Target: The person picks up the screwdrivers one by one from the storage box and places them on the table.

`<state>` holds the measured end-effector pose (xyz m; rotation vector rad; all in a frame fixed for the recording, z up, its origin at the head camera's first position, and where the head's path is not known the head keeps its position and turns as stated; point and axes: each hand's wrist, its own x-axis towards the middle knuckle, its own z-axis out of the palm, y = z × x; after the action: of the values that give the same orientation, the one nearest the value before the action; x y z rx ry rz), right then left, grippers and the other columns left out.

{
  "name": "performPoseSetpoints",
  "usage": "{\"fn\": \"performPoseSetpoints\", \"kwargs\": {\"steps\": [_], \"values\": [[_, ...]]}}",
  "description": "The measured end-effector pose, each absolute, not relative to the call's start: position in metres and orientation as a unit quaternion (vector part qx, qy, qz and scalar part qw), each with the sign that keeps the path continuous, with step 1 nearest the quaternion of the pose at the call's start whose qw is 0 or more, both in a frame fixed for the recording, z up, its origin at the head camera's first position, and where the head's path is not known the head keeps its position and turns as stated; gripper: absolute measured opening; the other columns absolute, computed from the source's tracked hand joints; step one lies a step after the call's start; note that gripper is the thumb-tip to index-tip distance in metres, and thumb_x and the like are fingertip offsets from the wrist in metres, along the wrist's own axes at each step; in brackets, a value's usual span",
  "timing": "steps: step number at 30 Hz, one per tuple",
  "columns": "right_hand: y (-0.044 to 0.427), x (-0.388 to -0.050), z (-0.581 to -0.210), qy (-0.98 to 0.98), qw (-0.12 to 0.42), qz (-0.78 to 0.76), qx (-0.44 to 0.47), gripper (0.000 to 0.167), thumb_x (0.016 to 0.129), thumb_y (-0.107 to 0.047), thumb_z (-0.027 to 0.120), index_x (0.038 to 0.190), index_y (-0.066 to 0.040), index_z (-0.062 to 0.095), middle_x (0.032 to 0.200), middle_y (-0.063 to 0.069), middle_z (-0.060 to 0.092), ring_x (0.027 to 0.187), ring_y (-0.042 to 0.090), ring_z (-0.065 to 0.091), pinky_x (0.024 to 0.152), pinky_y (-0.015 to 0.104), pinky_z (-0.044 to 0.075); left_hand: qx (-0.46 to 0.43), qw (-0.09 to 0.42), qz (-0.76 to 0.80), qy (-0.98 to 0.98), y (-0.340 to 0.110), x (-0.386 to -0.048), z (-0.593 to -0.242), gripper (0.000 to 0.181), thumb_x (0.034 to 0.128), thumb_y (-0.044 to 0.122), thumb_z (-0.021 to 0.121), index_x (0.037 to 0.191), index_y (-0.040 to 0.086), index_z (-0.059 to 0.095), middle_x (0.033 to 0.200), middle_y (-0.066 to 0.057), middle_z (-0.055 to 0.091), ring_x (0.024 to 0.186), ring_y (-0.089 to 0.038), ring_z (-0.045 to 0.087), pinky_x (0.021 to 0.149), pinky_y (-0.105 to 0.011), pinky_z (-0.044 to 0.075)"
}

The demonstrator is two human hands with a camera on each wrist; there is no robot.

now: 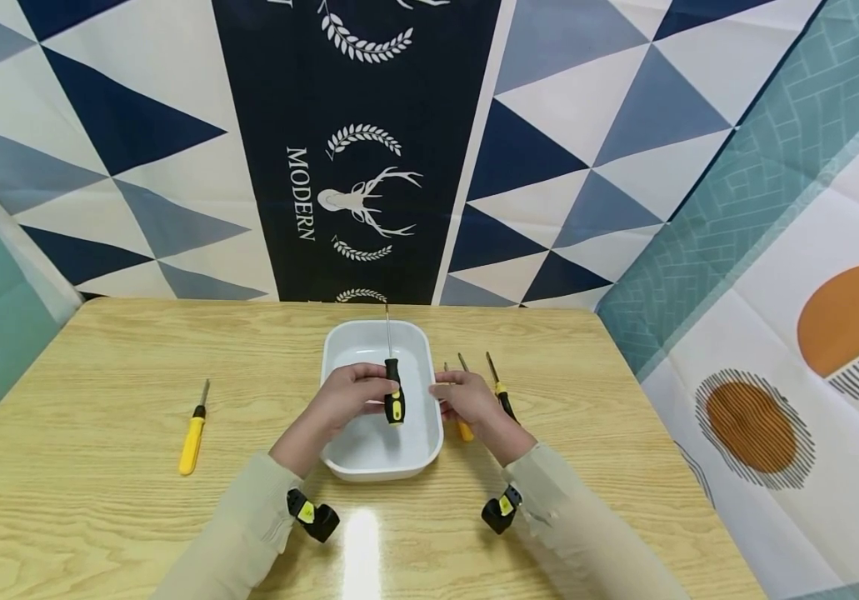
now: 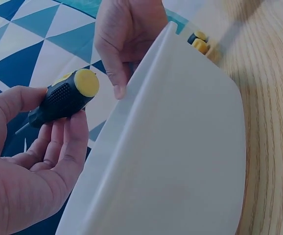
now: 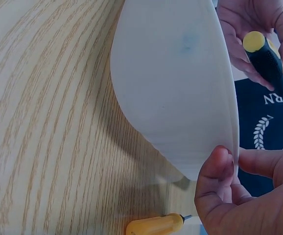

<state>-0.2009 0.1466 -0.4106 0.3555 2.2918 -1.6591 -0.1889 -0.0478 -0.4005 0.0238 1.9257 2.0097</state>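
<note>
Above the white rectangular tub (image 1: 377,462), my left hand (image 1: 350,392) holds a screwdriver (image 1: 394,400) with a black-and-yellow handle between thumb and fingers. Its thin metal shaft points away toward the wall. In the left wrist view the yellow end cap of the screwdriver (image 2: 86,82) faces the camera. My right hand (image 1: 470,400) pinches the tub's right rim, thumb on the inside and fingers outside, as the right wrist view shows at the tub wall (image 3: 176,83). Inside the tub, the visible floor is plain white.
A yellow-handled screwdriver (image 1: 192,442) lies on the wooden table (image 1: 99,517) at the left. Right of the tub lie a black-and-yellow screwdriver (image 1: 501,389) and a yellow-handled one (image 3: 153,225), partly behind my right hand. A patterned cloth wall (image 1: 369,267) stands behind the table.
</note>
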Motion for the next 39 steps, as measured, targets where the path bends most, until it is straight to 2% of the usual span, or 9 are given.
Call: {"fn": "performPoseSetpoints", "kwargs": {"steps": [12, 22, 39], "values": [[0.147, -0.200, -0.411, 0.792, 0.147, -0.581, 0.116, 0.032, 0.091, -0.011, 0.058, 0.121, -0.003, 0.057, 0.083, 0.007, 0.060, 0.062, 0.014, 0.054, 0.056, 0.023, 0.050, 0.002, 0.175, 0.709, 0.684, -0.061, -0.186, -0.402, 0.036, 0.0869, 0.009, 0.062, 0.117, -0.008, 0.052, 0.107, -0.015, 0.059, 0.084, -0.013, 0.062, 0.083, -0.033, 0.057], [0.148, -0.201, -0.411, 0.797, 0.150, -0.573, 0.121, 0.030, 0.092, -0.012, 0.059, 0.121, -0.004, 0.058, 0.085, 0.008, 0.060, 0.062, 0.014, 0.053, 0.059, 0.025, 0.051, 0.007, 0.183, 0.684, 0.707, -0.080, -0.184, -0.399, 0.034, 0.0868, 0.011, 0.063, 0.115, -0.006, 0.055, 0.104, -0.012, 0.062, 0.084, -0.013, 0.064, 0.082, -0.034, 0.057], [0.148, -0.200, -0.411, 0.796, 0.153, -0.573, 0.120, 0.031, 0.092, -0.012, 0.058, 0.122, -0.004, 0.058, 0.085, 0.008, 0.061, 0.062, 0.014, 0.053, 0.060, 0.026, 0.051, 0.030, 0.188, 0.680, 0.708, -0.110, -0.180, -0.397, 0.040, 0.0883, 0.014, 0.063, 0.119, -0.009, 0.049, 0.107, -0.012, 0.059, 0.088, -0.012, 0.062, 0.087, -0.035, 0.055]]}}
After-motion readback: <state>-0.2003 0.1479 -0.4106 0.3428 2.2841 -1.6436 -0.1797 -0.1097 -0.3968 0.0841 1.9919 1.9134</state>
